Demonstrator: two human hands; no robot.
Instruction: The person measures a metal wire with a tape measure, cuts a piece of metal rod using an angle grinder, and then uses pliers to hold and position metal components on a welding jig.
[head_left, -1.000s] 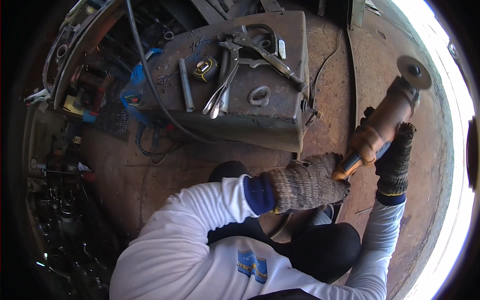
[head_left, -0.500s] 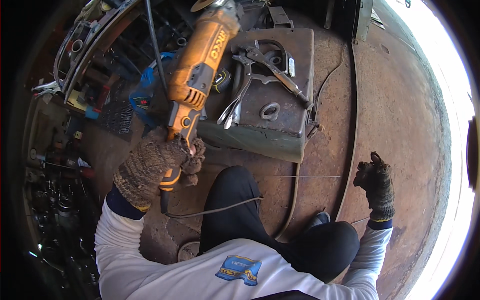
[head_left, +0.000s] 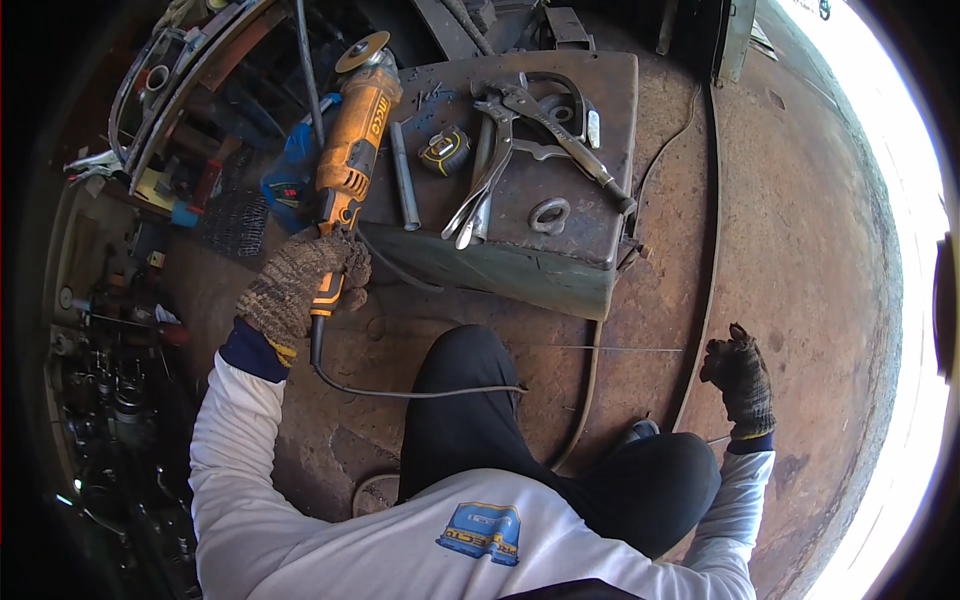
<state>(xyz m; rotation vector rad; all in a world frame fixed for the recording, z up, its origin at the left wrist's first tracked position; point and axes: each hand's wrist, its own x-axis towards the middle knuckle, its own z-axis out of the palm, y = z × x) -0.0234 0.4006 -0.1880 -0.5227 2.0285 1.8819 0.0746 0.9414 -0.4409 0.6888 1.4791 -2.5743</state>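
My left hand (head_left: pixel 297 283), in a dirty brown knit glove, is wrapped round the rear handle of an orange angle grinder (head_left: pixel 352 150). The grinder points up and away, its cutting disc (head_left: pixel 362 52) at the far end, left of a metal block (head_left: pixel 590 235). From its handle a dark cord (head_left: pixel 430 393) runs across my knee. My right hand (head_left: pixel 742 380), gloved too, hangs over the floor on the right. Its fingers are loosely bent and apart, with nothing visible in them. On the block lie locking clamp pliers (head_left: pixel 560 140), a tape measure (head_left: pixel 446 150), a tube (head_left: pixel 404 178) and a metal ring (head_left: pixel 548 216).
A thin rod (head_left: pixel 640 349) lies across the rusty floor before my knees. Cables (head_left: pixel 712 230) run along the floor to the right of the block. Cluttered shelving (head_left: pixel 150 150) and dark tools (head_left: pixel 120 400) line the left side. Metal scraps (head_left: pixel 570 30) stand behind the block.
The grinder has moved left and down, away from over the block, uncovering the tube and the whole tape measure. My right hand has shifted slightly down and left.
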